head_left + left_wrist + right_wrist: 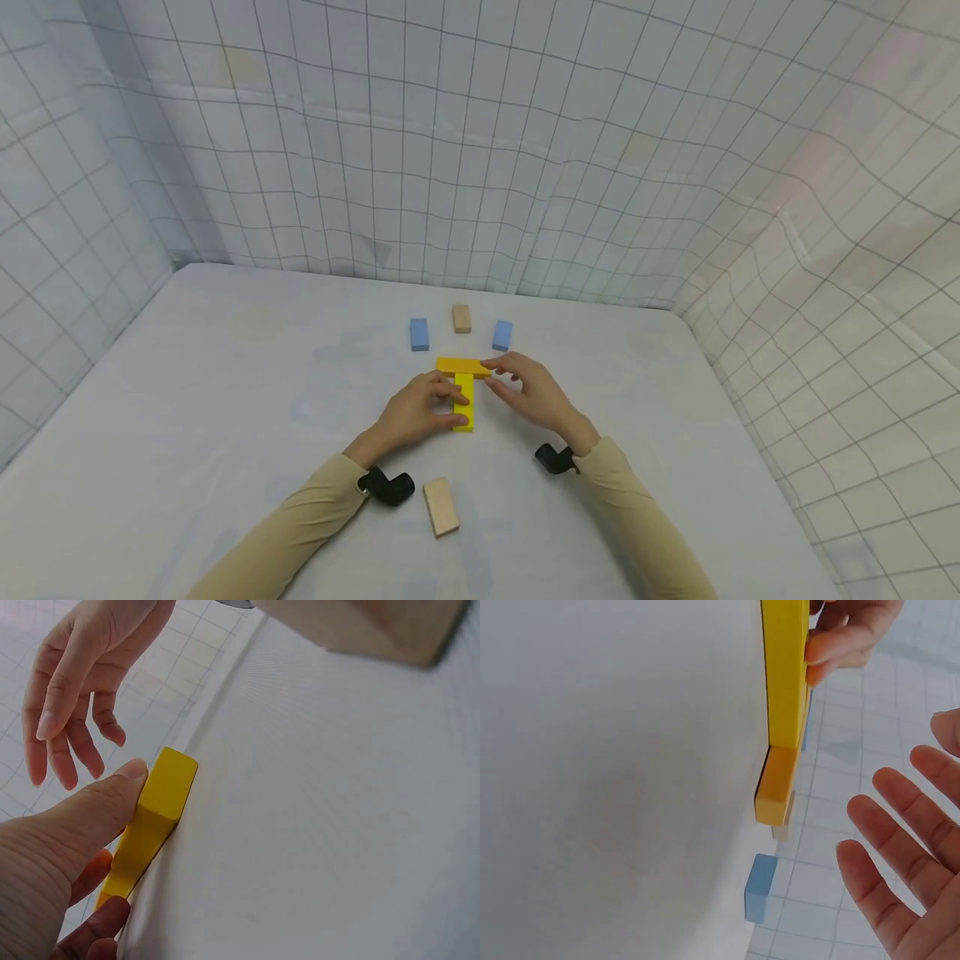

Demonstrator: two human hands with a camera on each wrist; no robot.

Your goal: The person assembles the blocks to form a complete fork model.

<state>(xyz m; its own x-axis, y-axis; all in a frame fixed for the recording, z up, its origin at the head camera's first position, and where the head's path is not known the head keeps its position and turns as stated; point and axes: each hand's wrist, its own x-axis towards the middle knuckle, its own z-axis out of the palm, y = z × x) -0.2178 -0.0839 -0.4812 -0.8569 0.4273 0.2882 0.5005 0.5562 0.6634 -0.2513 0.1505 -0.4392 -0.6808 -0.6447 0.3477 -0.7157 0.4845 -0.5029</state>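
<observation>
A bright yellow block (464, 408) lies lengthwise, its far end against a crosswise orange-yellow block (457, 366), together forming a T. My left hand (417, 410) is at the bright block from its left, thumb and fingertips resting on its top and left edge. In the left wrist view, the thumb (112, 799) lies along the top of the block's near end. My right hand (534, 392) hovers by the crosswise block's right end. The right wrist view shows that hand's fingers (907, 840) spread, with a gap to the blocks.
Beyond the T stand two blue blocks, left (419, 334) and right (502, 335), with a small wooden block (461, 318) between and slightly behind them. Another wooden block (441, 507) lies nearer, between the forearms. Grid-patterned curtains (465, 167) enclose the white table (262, 375).
</observation>
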